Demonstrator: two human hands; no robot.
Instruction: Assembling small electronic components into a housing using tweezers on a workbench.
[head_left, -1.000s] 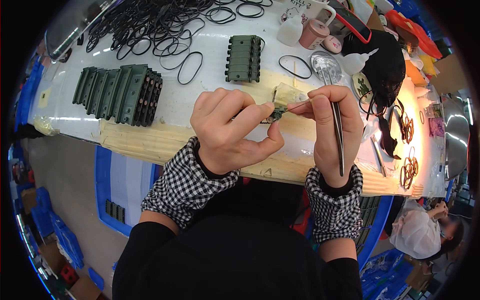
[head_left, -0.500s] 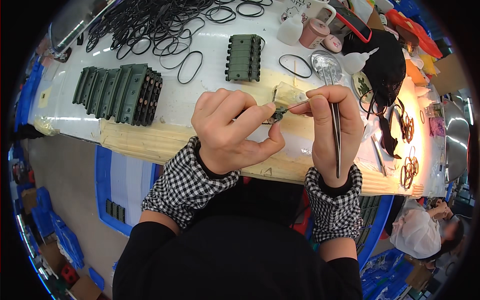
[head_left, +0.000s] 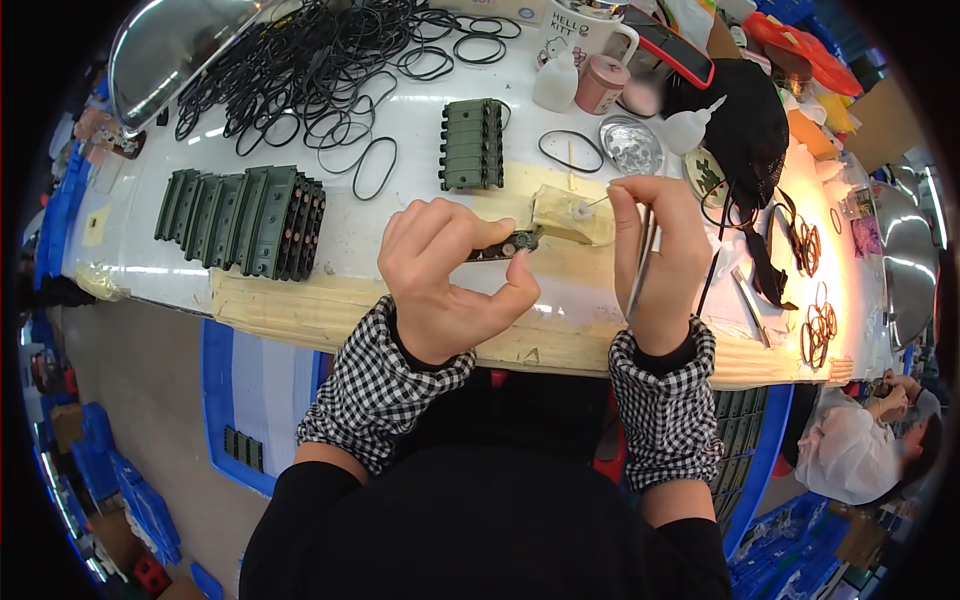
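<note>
my left hand (head_left: 445,275) was curled nearly shut, thumb and fingers pinching one small dark green plastic part (head_left: 505,246), a short ribbed strip with little round wheels along it, held just above the near edge of the white table (head_left: 400,215). my right hand (head_left: 665,255) was closed in a loose fist around a pair of slim metal tweezers (head_left: 640,265) that ran down along my palm, and its fingertips also pinched one thin white swab stick (head_left: 592,203), whose tip touched a pale yellow sponge block (head_left: 568,215) lying just right of the part. both wrists wore black-and-white checked cloth cuffs.

on the far left lay one row of moulded dark green track pieces (head_left: 245,220), standing on edge, perhaps eight or nine; i could not count them surely. one smaller flat green stack (head_left: 472,143) sat far of my left hand. a loose heap of thin black rubber rings (head_left: 310,70) spread across the far side, too many and too tangled to count, with one single ring (head_left: 568,150) lying apart near a shiny round metal dish (head_left: 630,147). beside that stood two small white squeeze bottles (head_left: 556,82), one pink cup (head_left: 603,85) and one white mug (head_left: 590,25). a black mesh cloth (head_left: 745,125) lay at the right. a strip of bare pale wood (head_left: 300,310) edged the table nearest me.
</note>
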